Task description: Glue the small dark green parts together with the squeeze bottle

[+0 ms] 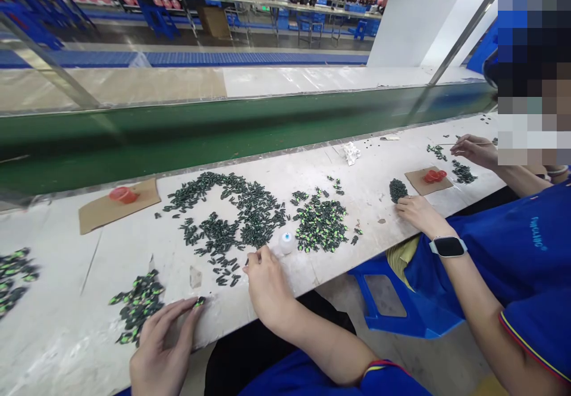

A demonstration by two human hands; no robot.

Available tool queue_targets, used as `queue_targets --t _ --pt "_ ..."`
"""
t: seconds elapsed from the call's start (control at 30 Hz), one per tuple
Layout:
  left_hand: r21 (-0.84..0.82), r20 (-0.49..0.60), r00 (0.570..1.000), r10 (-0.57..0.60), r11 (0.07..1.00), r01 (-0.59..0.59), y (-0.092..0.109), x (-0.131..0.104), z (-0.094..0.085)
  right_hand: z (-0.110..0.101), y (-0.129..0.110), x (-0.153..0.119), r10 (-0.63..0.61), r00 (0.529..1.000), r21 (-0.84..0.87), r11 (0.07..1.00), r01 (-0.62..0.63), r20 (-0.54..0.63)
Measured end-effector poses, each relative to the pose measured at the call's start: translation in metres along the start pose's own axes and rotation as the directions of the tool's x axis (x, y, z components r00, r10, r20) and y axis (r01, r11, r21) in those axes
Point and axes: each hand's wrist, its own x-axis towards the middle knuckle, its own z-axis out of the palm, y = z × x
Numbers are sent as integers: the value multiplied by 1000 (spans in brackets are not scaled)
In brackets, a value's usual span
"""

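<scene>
My left hand (165,339), at the table's front edge, pinches a small dark piece with a bright green mark (199,302) between thumb and fingertip. Beside it lies a pile of similar green-marked pieces (140,301). My right hand (270,283) has its fingertips pressed together at the lower edge of a large spread of small dark green pieces (259,211). What those fingers hold, if anything, is too small to make out. Just beyond the knuckles stands a small white bottle with a blue tip (286,242). Another heap of green-marked pieces (321,223) lies right of the bottle.
A red cup (124,194) rests on cardboard (96,213) at the back left. More green-marked pieces (15,277) lie far left. On the right, a co-worker's hands (422,214) work near a dark pile (398,190) and red cups (434,176). A green strip (187,140) runs behind the table.
</scene>
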Motion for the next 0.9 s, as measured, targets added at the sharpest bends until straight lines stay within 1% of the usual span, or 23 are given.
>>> queue_targets --t 0.1,0.17,0.23,0.3,0.33,0.4,0.43,0.47,0.5,0.57,0.63,0.67,0.7,0.73,0.8,0.9 --pt "-17 -21 999 -28 999 27 -1 0 1 -3 -4 1 54 998 -126 991 -48 44" --pt "-29 -35 999 -24 999 23 -2 -1 1 -4 -6 2 53 998 -141 989 -48 31" --pt "-41 -36 999 -15 999 13 -4 -1 2 -3 -5 3 48 999 -118 992 -47 3" --pt "-54 -30 1000 -3 999 2 -5 -1 2 -3 -3 3 15 999 -44 999 -18 -52" --pt "-63 -32 999 4 998 -6 -6 -2 2 -3 -3 4 -13 995 24 1000 15 -94" --pt "-88 -49 999 14 996 -18 -7 -1 3 -3 -2 4 -54 978 226 969 99 -199" --pt "-101 -57 998 16 995 -21 -6 -1 3 -4 -3 4 -41 970 350 928 126 -241" --pt "-117 -68 998 19 993 -27 -4 0 4 -5 -4 3 -2 968 481 868 127 -252" --pt "-137 -78 997 27 990 -38 -1 1 5 -6 -6 3 53 972 607 788 100 -229" --pt "-180 -104 992 69 980 -87 8 3 5 -10 -10 1 158 983 809 587 -13 -99" --pt "-231 -115 982 148 958 -171 21 6 5 -15 -13 0 198 979 915 387 -119 43" --pt "-247 -115 977 180 947 -204 28 7 4 -17 -14 -1 200 976 939 312 -146 85" --pt "-261 -136 970 202 937 -232 35 9 3 -20 -15 0 195 974 951 264 -162 112" --pt "-267 -153 964 218 930 -252 42 10 1 -23 -15 0 183 974 955 237 -177 136" --pt "-262 -183 955 235 924 -278 52 12 0 -27 -15 2 162 972 956 211 -204 172" --pt "-260 -204 950 236 923 -285 59 11 0 -31 -16 2 148 967 954 187 -233 207"
